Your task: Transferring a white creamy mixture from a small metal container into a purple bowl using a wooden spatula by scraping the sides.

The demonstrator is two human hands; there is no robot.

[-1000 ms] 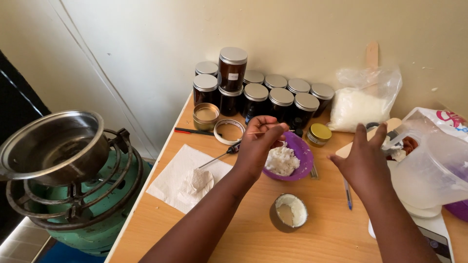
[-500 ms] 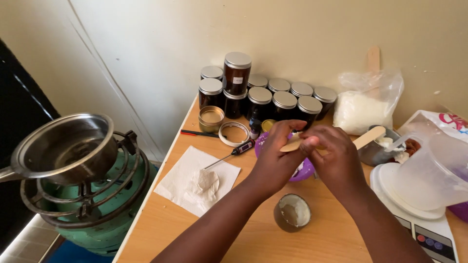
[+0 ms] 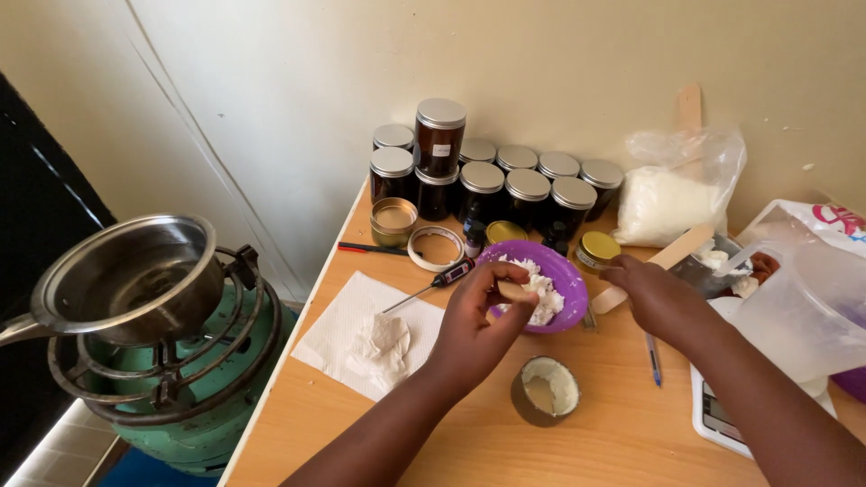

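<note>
My left hand [image 3: 474,320] hovers at the near rim of a purple bowl [image 3: 566,272] that holds white flaky lumps. Between its thumb and fingertips it pinches a small pale tan piece [image 3: 516,291]. My right hand [image 3: 660,298] is to the right of the bowl, its fingers curled over a flat wooden spatula [image 3: 684,246] that slants across the table. A small round tin [image 3: 546,390] with pale residue inside sits on the table just below both hands.
Dark jars with silver lids [image 3: 505,185] line the wall. A probe thermometer [image 3: 431,284] and crumpled white napkin [image 3: 370,335] lie left. A bag of white flakes [image 3: 672,198], clear jug [image 3: 812,307], scale [image 3: 717,417] and blue pen [image 3: 651,350] are right. A saucepan [image 3: 126,275] tops a green gas burner [image 3: 171,388].
Both hands were together over the purple bowl with the spatula. My right hand has drawn away to the right with the spatula, while my left hand stays at the bowl's rim.
</note>
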